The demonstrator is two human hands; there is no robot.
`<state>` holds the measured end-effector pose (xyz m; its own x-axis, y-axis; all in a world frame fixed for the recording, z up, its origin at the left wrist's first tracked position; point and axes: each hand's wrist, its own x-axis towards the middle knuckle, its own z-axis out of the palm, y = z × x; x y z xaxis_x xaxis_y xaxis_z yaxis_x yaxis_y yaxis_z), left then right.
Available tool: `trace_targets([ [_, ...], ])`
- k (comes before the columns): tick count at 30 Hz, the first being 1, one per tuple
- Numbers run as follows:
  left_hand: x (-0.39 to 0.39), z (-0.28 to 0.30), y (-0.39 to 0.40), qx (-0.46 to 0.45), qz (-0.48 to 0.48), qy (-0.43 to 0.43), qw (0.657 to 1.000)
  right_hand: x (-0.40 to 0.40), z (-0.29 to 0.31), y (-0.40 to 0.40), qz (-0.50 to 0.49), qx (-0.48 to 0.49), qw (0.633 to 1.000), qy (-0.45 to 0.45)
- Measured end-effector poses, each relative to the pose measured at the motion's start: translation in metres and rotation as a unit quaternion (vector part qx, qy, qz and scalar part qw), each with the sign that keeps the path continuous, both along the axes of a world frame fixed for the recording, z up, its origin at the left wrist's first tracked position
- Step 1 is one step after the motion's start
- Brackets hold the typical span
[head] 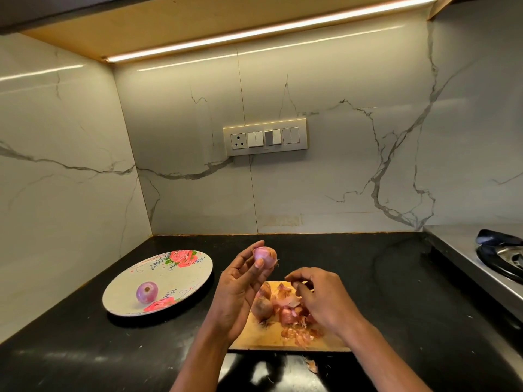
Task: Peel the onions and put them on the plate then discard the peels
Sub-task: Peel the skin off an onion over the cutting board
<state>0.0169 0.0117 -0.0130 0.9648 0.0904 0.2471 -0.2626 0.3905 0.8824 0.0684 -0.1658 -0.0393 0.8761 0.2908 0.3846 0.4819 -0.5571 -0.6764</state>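
Onion held up in my left hand, partly peeled

Fingertips of my left hand [237, 290] pinch a small onion [265, 257], thumb on its near face and the other fingers behind it, lifting it above the far edge of the cutting board [263, 335]. Its top looks pink and bare, while brown skin clings to its right side. My right hand [319, 298] hovers just to the right and lower, over the board, fingers loosely curled with the thumb and forefinger close together; I cannot tell whether a scrap of skin sits between them.

Under my hands, the wooden board carries a heap of loose peels [294, 315] and 2 unpeeled onions, one [262, 308] at the left edge of the heap and another [265, 290] just behind it. A single peel scrap [312, 365] lies on the black counter [85, 349] in front of the board.

Left of the board, apart from it, sits the floral plate [181, 275] with 1 peeled purple onion [147, 291] resting toward its near side. At the far right, a gas stove [481, 267] edges the counter. On the marble wall behind is a switch panel [265, 137].
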Motion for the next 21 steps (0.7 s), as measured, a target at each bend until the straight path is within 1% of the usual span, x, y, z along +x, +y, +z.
trace_targets([
  [2,0.001,-0.001,0.0,0.013,0.001,-0.003,1.0,-0.001,0.001,0.003,0.008,0.002,1.0,-0.016],
  [5,0.002,-0.002,0.001,0.034,0.003,-0.006,0.999,-0.002,0.006,-0.001,0.015,0.079,0.996,-0.04],
  [9,0.002,-0.005,0.0,0.068,-0.005,-0.015,0.998,-0.005,0.015,-0.003,0.063,0.209,0.976,0.006],
  [11,0.002,-0.006,-0.001,0.093,-0.005,-0.017,0.996,-0.009,0.018,-0.001,0.091,0.252,0.963,0.029],
  [13,0.002,-0.007,-0.001,0.11,-0.003,-0.014,0.994,-0.01,0.018,0.0,0.103,0.259,0.96,0.029],
  [16,0.002,-0.007,-0.002,0.126,0.004,-0.014,0.992,-0.009,0.015,0.001,0.103,0.24,0.965,0.009],
  [21,0.002,-0.006,-0.003,0.099,-0.011,-0.003,0.995,-0.009,0.012,0.004,0.096,0.193,0.973,-0.086],
])
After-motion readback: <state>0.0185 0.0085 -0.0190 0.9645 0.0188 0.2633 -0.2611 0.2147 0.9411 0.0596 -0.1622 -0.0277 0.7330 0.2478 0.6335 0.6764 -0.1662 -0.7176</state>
